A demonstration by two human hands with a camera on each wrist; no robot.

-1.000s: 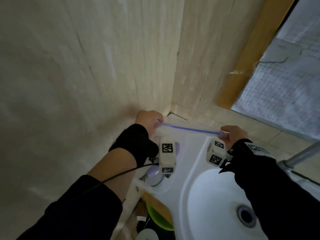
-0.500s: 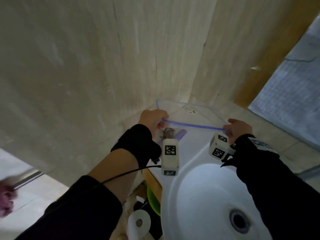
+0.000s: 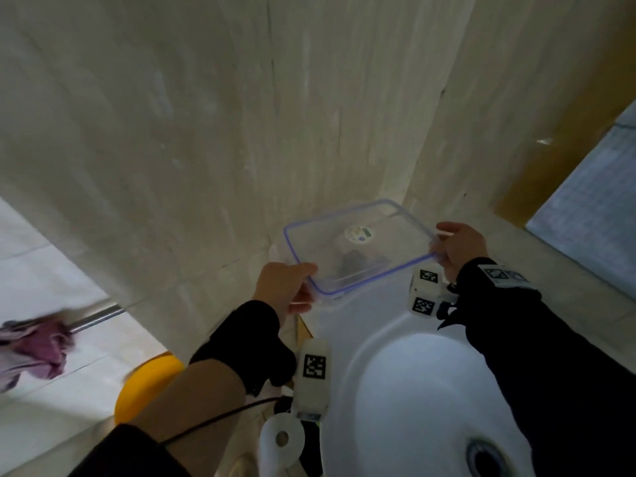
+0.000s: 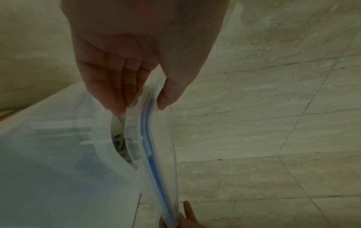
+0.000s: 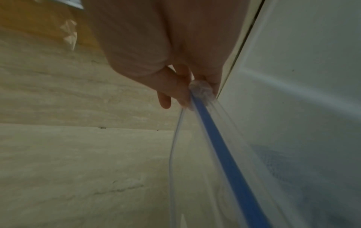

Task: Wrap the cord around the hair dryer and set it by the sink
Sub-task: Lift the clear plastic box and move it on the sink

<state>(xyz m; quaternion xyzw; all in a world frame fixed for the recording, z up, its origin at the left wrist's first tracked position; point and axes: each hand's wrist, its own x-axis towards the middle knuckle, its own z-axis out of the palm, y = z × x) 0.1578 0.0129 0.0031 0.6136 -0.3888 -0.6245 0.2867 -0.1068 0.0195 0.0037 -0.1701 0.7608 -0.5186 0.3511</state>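
Both hands hold a clear plastic lid (image 3: 320, 242) with a blue seal over the back corner of the white sink (image 3: 344, 325). My left hand (image 3: 303, 287) pinches its near left corner, thumb on top and fingers beneath (image 4: 144, 103). My right hand (image 3: 440, 249) pinches the right corner tab (image 5: 197, 92). The lid (image 4: 156, 154) is tilted, its far edge raised towards the wall. A dark blurred shape (image 3: 354, 263) shows through it. I cannot make out the hair dryer or its cord.
Beige tiled walls meet in a corner just behind the lid. The sink's drain (image 3: 481, 456) lies at the lower right. Under the sink's left side are a yellow tub (image 3: 148, 383) and a toilet roll (image 3: 282, 438). A purple mop (image 3: 34, 352) lies at the far left.
The lid has come up from lying flat and edge-on, and now tilts with its whole face showing. Both hands rose with it, and the view swung left.
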